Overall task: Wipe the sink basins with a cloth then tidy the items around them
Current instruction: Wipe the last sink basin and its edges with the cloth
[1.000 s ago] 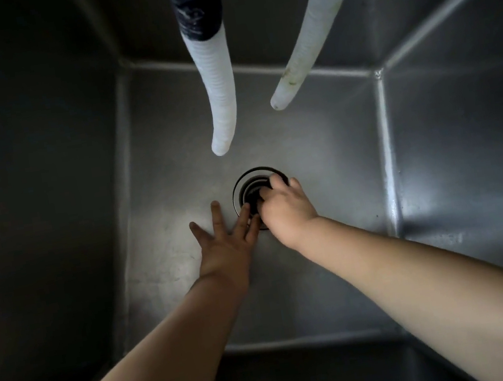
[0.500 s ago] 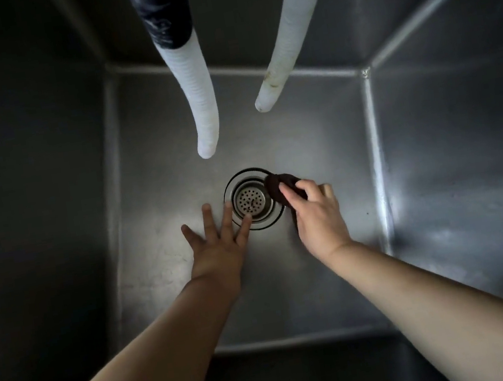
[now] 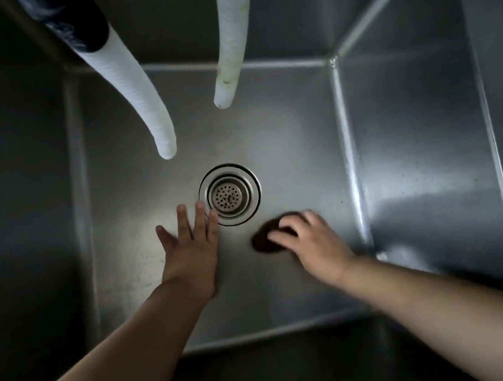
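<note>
A person is reaching both bare arms down into a deep stainless-steel sink basin point(image 3: 285, 139), seen from above. The left hand point(image 3: 191, 247) is lying flat on the basin floor with its fingers straight and spread, holding nothing, its fingertips point(image 3: 213, 214) just touching the outer ring of the drain strainer point(image 3: 228, 194). The strainer is sitting uncovered in the middle of the floor, its perforated metal basket showing. The right hand point(image 3: 309, 240) is resting on a dark round drain stopper point(image 3: 266, 239), fingers curled over its top edge and grasping it; the stopper is lying on the basin floor just to the right of the drain and nearer the camera, apart from the strainer ring. This hand and the stopper are appearing slightly blurred. Two white corrugated hoses are hanging down into the basin from above: the left hose point(image 3: 131, 87), wrapped in black at its upper part, is ending above and left of the drain, while the right hose point(image 3: 230, 52), stained yellowish near its tip, is ending farther back. No cloth is appearing in view.
</note>
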Motion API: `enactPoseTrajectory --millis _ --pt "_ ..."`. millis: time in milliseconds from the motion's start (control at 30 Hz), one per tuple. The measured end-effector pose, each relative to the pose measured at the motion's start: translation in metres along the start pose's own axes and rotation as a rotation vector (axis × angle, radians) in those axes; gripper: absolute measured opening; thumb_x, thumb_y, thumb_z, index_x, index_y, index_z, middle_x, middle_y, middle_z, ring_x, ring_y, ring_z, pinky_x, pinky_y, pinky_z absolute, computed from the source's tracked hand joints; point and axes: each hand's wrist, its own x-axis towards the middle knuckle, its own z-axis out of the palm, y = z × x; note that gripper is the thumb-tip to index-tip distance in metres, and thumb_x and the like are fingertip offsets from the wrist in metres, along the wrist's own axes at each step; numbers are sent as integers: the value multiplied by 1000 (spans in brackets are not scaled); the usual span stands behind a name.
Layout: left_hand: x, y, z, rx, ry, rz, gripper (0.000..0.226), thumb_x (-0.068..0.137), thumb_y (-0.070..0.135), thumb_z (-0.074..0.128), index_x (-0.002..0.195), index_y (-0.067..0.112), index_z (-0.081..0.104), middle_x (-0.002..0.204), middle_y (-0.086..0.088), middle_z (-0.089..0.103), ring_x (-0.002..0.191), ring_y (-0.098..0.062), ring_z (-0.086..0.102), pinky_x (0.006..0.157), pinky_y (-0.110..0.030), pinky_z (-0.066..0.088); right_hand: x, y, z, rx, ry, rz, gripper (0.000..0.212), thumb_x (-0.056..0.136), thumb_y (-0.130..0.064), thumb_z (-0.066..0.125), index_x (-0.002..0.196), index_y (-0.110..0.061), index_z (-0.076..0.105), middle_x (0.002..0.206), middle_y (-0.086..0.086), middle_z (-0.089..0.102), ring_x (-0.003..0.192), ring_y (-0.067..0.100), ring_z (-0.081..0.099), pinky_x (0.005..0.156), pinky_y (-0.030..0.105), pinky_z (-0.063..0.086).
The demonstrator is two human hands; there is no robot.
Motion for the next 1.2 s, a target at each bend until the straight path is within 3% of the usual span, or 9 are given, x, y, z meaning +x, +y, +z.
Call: enactPoseTrajectory --millis 100,200,367,500,667,833,1000,1067,1200 --pt "1 0 1 -3 -8 -2 133 69 54 72 143 8 -28 150 -20 -32 137 -48 -23 109 -65 12 45 42 -24 -79 67 140 45 79 -16 33 110 -23 64 105 9 62 82 36 56 73 40 52" --pt "1 0 1 -4 -8 -1 135 67 56 73 143 8 -28 150 -20 -32 138 -47 -22 109 -65 12 87 81 -57 -255 -59 264 54 82 -23 18 116 -22 60 113 13 58 95 38 52 78 42 41" --pt "-1 0 1 11 1 3 137 65 59 73 143 8 -28 150 -20 -31 138 -47 -21 108 -64 14 76 86 -65 -347 -176 374 31 89 -9 46 117 -18 55 111 18 51 99 37 49 76 43 41" --pt "-6 -4 1 -4 25 21 136 66 60 72 144 10 -27 152 -17 -28 140 -45 -19 109 -63 15 32 36 -55 -304 -349 523 39 91 -5 41 124 -24 47 121 16 43 107 37 43 63 36 37" --pt "-36 -18 4 -173 64 63 101 84 45 61 151 16 -8 158 -7 -17 146 -28 -10 115 -52 15 -20 -16 -60 -149 -699 649 61 82 6 49 133 -25 35 135 13 28 130 43 26 75 39 48" --pt "-98 -47 -15 -367 116 -9 63 92 39 50 147 20 26 157 -3 15 145 -21 10 114 -40 21 -50 -49 -69 142 -976 544 32 89 -16 40 118 -21 52 136 8 44 114 33 49 82 27 38" --pt "-160 -74 -23 -342 242 -59 40 92 24 51 131 15 49 142 -6 45 138 -23 31 104 -40 35 -39 -85 -81 345 -1080 575 39 90 -6 42 123 -20 56 130 4 53 115 24 51 90 24 39" --pt "-175 -81 -21 -288 301 -58 36 89 20 57 124 14 56 133 -7 54 129 -26 46 94 -40 44 -27 -108 -82 429 -1094 590 35 92 -11 44 124 -15 58 126 8 57 107 22 54 87 23 39" --pt "-197 -94 -27 -102 341 -8 33 64 8 78 95 9 67 84 -10 70 73 -32 67 62 -36 51 0 -164 -80 638 -1103 532 26 84 -11 53 106 -9 66 95 10 63 84 23 57 65 24 43"
